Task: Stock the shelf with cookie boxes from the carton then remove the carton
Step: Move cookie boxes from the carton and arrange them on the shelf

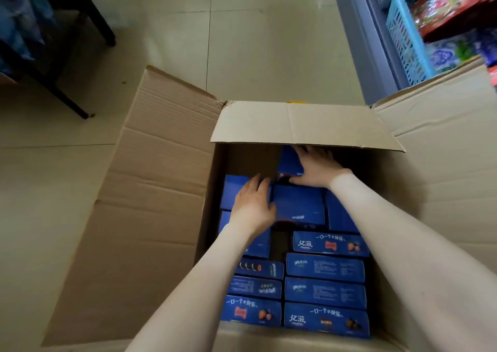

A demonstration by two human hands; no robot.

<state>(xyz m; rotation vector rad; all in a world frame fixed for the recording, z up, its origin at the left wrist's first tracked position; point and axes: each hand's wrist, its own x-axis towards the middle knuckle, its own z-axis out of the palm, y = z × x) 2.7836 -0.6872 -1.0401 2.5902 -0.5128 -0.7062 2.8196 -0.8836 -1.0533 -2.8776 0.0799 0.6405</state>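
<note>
Head camera looks down into an open carton [161, 217] standing on a tiled floor [269, 55], its flaps spread outward and one far flap folded over the opening. Blue cookie boxes [325, 268] fill it in rows. The left hand [254, 203] lies flat, fingers spread, on boxes at the left, touching a raised box [298, 203] in the middle. The right hand [316, 167] grips a tilted box [289, 163] under the far flap, thumb at its near edge. A shelf with a light-blue basket [403, 34] and packaged goods stands at upper right.
</note>
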